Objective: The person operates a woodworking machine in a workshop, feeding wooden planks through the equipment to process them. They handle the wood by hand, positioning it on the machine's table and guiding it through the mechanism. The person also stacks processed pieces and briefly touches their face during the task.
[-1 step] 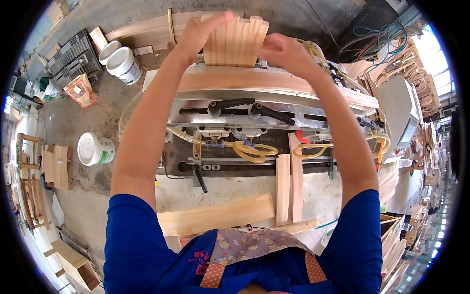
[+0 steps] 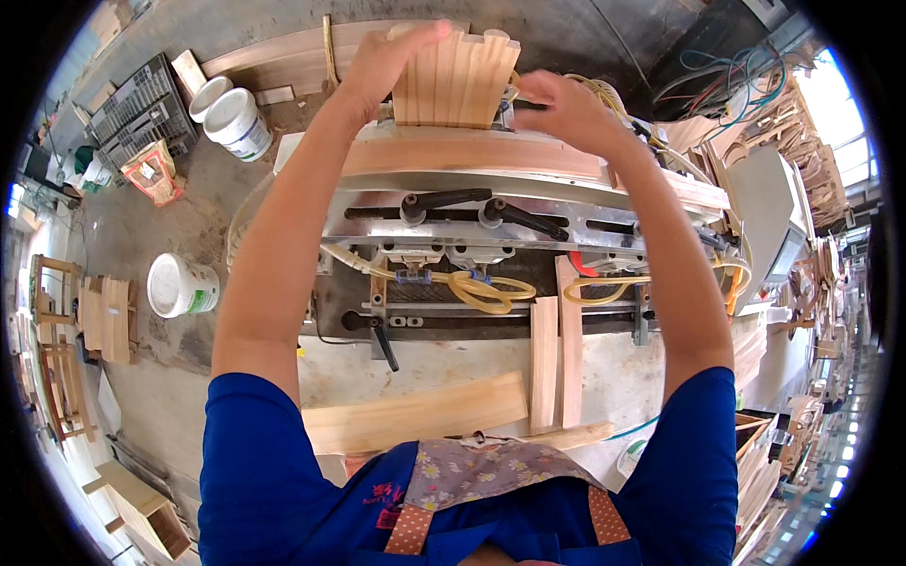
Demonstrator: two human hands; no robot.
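While the slats [image 2: 448, 90] stood upright at twelve o'clock, with uneven tops and their lower ends just beyond a long board [image 2: 472, 156] on the machine [image 2: 366, 227], the left hand [image 2: 379, 71] held them from eleven o'clock; its thumb was stretched along the top edge, its other fingers hidden from sight. At one o'clock the right hand [image 2: 571, 108] was apart from the slats and blurred, its fingers partly curled beside a black handle [image 2: 531, 106]; whether they gripped it, I could not tell. Closer to the centre, on the twelve o'clock side, black levers [image 2: 453, 200] sat on the machine's metal rail, and yellow hose [image 2: 477, 295] lay looped just below the centre. Two narrow strips [image 2: 545, 363] lay side by side at four o'clock, and a plank [image 2: 420, 412] lay between six and seven. On the floor, a white bucket [image 2: 179, 286] stood at nine o'clock, with two pails [image 2: 236, 124] and a sack [image 2: 154, 174] around ten. Cables [image 2: 746, 85] were tangled at two o'clock.
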